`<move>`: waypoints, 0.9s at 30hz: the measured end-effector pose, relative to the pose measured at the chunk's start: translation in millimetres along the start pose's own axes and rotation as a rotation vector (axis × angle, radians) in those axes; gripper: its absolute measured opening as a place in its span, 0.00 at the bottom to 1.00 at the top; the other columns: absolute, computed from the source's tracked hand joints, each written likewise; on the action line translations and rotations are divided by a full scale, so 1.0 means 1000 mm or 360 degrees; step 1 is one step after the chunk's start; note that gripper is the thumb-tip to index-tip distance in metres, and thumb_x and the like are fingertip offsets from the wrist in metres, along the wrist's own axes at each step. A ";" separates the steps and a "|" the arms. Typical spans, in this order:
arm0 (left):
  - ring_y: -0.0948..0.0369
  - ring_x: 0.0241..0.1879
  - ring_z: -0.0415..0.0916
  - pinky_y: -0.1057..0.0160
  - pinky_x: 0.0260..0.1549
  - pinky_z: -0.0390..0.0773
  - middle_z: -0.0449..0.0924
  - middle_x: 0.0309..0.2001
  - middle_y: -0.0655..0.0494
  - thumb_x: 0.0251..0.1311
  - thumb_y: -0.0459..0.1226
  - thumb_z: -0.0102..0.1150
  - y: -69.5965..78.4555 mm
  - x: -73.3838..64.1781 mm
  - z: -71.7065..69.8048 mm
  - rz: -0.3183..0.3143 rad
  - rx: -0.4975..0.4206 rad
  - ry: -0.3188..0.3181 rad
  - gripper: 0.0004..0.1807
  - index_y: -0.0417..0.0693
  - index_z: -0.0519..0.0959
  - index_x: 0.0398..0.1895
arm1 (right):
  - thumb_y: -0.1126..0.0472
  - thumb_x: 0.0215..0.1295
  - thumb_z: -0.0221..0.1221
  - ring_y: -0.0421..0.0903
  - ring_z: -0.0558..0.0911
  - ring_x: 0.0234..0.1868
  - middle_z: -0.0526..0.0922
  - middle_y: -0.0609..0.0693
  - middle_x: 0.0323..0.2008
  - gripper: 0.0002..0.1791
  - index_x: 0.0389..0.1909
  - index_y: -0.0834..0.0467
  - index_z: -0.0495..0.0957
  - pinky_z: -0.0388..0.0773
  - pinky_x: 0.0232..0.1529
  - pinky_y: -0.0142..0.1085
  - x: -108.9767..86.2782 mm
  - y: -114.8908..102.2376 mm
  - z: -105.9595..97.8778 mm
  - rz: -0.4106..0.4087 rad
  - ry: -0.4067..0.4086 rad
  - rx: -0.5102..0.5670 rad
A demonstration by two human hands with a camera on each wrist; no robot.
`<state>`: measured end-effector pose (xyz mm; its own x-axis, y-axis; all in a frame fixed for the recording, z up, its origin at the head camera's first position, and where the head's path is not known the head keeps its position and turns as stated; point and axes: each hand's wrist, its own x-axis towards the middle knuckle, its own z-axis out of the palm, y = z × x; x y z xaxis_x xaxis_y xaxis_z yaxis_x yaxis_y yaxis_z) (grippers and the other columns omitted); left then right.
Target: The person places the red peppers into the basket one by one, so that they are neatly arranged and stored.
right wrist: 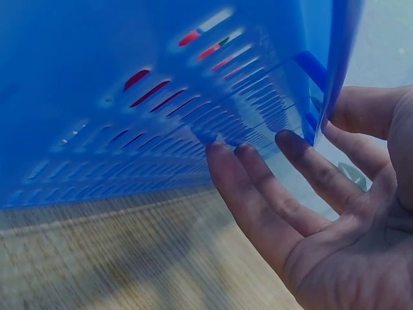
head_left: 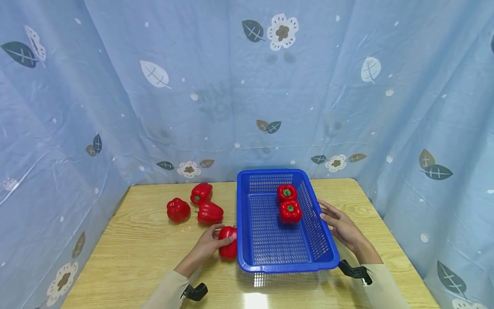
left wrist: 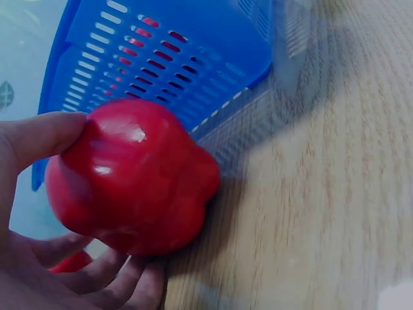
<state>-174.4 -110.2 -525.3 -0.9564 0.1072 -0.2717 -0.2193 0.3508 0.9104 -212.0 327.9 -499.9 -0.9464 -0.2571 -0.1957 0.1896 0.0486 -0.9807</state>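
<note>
In the head view my left hand (head_left: 209, 245) grips a red bell pepper (head_left: 227, 249) beside the blue plastic basket (head_left: 242, 214). The left wrist view shows the thumb on one side of this bell pepper (left wrist: 135, 177) and the fingers behind and under it. Fairly straight fingers of my right hand (head_left: 341, 225) touch the basket's right side from outside. Seen from the right wrist, those fingertips (right wrist: 222, 158) lie against the slotted wall (right wrist: 97, 123), the thumb by the rim. Two red bell peppers (head_left: 287, 193) with green stems sit inside the basket toward its right wall.
Three more red bell peppers (head_left: 210, 213) lie on the wooden table (head_left: 135, 249), left of the basket. A blue patterned curtain (head_left: 216, 107) hangs behind the table and along both sides. Dark straps with black devices (head_left: 355, 272) are on both wrists.
</note>
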 end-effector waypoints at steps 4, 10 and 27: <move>0.45 0.58 0.75 0.50 0.52 0.81 0.73 0.61 0.38 0.53 0.44 0.71 -0.001 -0.005 -0.004 0.0014 -0.0092 0.0030 0.41 0.37 0.65 0.68 | 0.55 0.74 0.53 0.43 0.83 0.53 0.75 0.42 0.59 0.35 0.78 0.47 0.50 0.84 0.49 0.46 0.000 0.000 -0.001 -0.0004 -0.0011 -0.0001; 0.47 0.58 0.74 0.51 0.52 0.81 0.70 0.64 0.39 0.52 0.43 0.71 -0.001 -0.011 -0.012 -0.0024 -0.0139 0.0063 0.42 0.40 0.65 0.69 | 0.55 0.73 0.53 0.43 0.83 0.53 0.74 0.43 0.60 0.36 0.78 0.48 0.50 0.85 0.48 0.47 -0.001 0.001 -0.001 -0.0022 -0.0007 0.0004; 0.49 0.59 0.73 0.45 0.59 0.73 0.74 0.61 0.42 0.49 0.40 0.72 -0.005 -0.020 -0.023 -0.0056 -0.0193 0.0121 0.41 0.43 0.66 0.68 | 0.54 0.73 0.54 0.43 0.82 0.54 0.67 0.56 0.68 0.36 0.77 0.46 0.51 0.83 0.51 0.48 0.000 0.000 0.001 -0.0005 0.0018 -0.0040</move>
<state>-159.0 -136.0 -517.6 -0.9586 0.0242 -0.2839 -0.2703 0.2376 0.9330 -212.2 326.7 -499.5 -0.9499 -0.2463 -0.1923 0.1800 0.0718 -0.9811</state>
